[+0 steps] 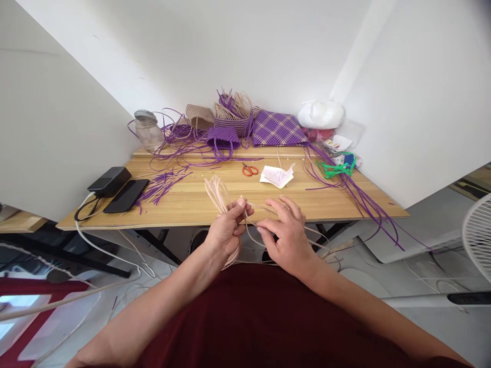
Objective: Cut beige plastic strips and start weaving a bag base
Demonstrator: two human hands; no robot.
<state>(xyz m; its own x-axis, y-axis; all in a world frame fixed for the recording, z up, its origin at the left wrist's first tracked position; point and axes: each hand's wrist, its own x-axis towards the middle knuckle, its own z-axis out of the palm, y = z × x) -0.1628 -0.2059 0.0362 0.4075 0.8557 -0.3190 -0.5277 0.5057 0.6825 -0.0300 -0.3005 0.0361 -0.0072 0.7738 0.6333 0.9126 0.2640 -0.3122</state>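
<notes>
My left hand (227,228) is closed around a bundle of thin beige weaving strips (217,193), which loop up over the front edge of the wooden table (199,204). My right hand (287,231) sits just to its right, fingers partly curled, pinching one beige strip that runs between the two hands. More beige strips trail down toward my lap and the floor.
On the table lie orange-handled scissors (249,169), folded white paper (276,175), loose purple strips (163,183), a phone (126,195), a black box (109,181), a jar (147,130), woven purple and beige baskets (230,125) and a mat (276,130). A fan (479,232) stands at right.
</notes>
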